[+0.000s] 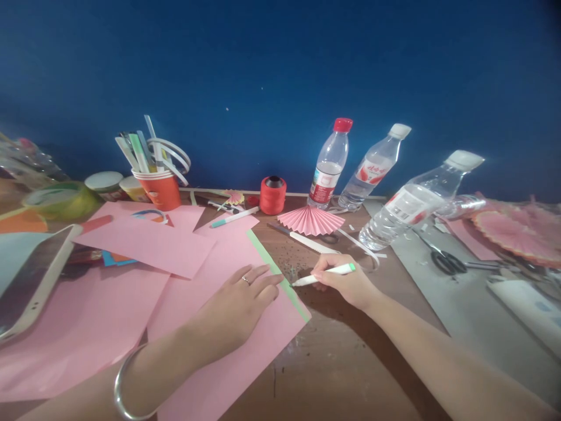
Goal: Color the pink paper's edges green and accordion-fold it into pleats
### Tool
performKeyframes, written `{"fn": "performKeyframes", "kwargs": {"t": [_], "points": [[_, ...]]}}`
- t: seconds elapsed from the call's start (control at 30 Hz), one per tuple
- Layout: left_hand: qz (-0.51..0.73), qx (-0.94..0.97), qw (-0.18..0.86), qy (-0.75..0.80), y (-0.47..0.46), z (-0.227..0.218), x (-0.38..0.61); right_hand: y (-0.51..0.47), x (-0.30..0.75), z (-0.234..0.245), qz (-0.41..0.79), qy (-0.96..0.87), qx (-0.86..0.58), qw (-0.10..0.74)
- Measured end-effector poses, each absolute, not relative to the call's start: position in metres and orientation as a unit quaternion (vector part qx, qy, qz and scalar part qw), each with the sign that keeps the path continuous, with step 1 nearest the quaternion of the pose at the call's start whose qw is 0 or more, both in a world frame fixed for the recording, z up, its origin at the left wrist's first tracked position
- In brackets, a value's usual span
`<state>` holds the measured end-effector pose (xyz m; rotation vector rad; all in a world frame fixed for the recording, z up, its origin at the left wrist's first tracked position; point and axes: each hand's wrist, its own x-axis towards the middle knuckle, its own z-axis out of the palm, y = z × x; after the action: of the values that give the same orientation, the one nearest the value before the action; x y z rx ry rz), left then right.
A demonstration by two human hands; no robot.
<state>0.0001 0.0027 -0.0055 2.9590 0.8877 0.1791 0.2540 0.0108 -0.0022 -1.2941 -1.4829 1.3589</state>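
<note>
- Pink sheet (219, 257) lies flat on the table (333, 351) in front of the person, overlapping other pink paper to its left.
- A green band (272, 266) runs the length of its right edge. That edge looks finished, and the rest is bare.
- The right hand (350, 286) is closed around a white marker (326, 275), whose tip seems to touch the band midway.
- The left hand (236, 304) lies spread, palm down, pinning the sheet.
- Beyond are a pleated fan (310, 221), a red spool (272, 196) and water bottles (328, 166).
</note>
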Motion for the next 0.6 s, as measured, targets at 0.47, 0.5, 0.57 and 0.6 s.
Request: {"fn": "performKeyframes", "kwargs": {"t": [0.47, 0.5, 0.57, 0.6], "points": [[0.074, 0.953, 0.031, 0.292, 0.003, -0.0061, 0.0006, 0.0129, 0.2595, -0.0063, 0.575, -0.556, -0.474, 0.368], [0.073, 0.953, 0.03, 0.292, 0.0032, -0.0062, 0.0006, 0.013, 0.2597, -0.0063, 0.581, -0.552, -0.472, 0.368], [0.067, 0.955, 0.027, 0.288, 0.0037, -0.0069, 0.0006, 0.013, 0.2601, -0.006, 0.587, -0.548, -0.469, 0.367], [0.066, 0.955, 0.027, 0.287, 0.0039, -0.0073, 0.0005, 0.0129, 0.2602, -0.0056, 0.589, -0.548, -0.468, 0.367]]}}
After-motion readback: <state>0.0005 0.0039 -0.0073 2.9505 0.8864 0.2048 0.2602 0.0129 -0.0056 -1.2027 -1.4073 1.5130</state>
